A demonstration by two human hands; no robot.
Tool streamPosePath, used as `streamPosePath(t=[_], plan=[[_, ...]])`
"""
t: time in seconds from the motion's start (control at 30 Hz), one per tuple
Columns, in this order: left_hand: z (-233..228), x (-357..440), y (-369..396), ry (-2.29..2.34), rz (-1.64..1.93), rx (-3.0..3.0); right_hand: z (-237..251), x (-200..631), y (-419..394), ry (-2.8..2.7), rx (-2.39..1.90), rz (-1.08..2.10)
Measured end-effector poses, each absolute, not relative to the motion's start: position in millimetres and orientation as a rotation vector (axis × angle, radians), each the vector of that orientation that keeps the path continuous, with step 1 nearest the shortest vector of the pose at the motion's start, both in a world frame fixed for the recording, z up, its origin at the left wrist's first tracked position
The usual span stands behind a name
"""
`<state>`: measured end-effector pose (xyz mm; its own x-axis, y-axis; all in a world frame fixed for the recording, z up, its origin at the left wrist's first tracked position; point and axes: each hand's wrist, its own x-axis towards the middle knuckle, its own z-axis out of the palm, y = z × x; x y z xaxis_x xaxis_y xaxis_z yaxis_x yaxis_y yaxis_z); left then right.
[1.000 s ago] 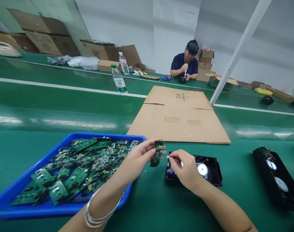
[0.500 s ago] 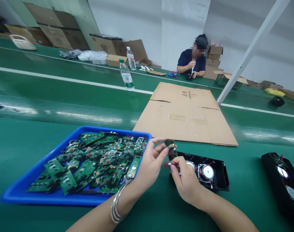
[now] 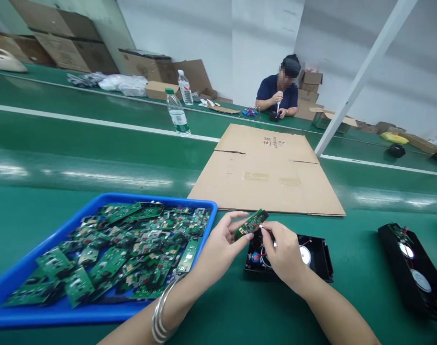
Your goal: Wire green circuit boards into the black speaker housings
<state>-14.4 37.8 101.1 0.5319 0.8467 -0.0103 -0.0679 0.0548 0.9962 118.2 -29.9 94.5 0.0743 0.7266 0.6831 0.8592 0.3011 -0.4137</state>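
Board (image 3: 251, 224) has tipped from upright to nearly flat and slanted, and both hands have dropped closer over the black case (image 3: 320, 254). Left hand (image 3: 220, 247) pinches the board's lower end with closed fingers, probably to steady it. Right hand (image 3: 285, 254) has its fingers closed at the board's upper end, seemingly on a small connector whose wire runs down into the case; the connector itself is too small to confirm. Blue tray (image 3: 96, 314) of boards sits just left on the counter (image 3: 221, 306). Second case (image 3: 412, 266) lies well right.
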Motion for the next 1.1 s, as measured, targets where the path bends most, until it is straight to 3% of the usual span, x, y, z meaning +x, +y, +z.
streamPosePath(t=[0.57, 1.1], plan=[[100.9, -16.6, 22.0, 0.748, 0.789, 1.34, 99.7, 118.4, -31.8, -1.914, -1.52, -0.367], [108.0, -18.1, 18.0, 0.767, 0.906, 1.378, 102.7, 112.6, -34.7, -1.761, -1.419, -0.397]])
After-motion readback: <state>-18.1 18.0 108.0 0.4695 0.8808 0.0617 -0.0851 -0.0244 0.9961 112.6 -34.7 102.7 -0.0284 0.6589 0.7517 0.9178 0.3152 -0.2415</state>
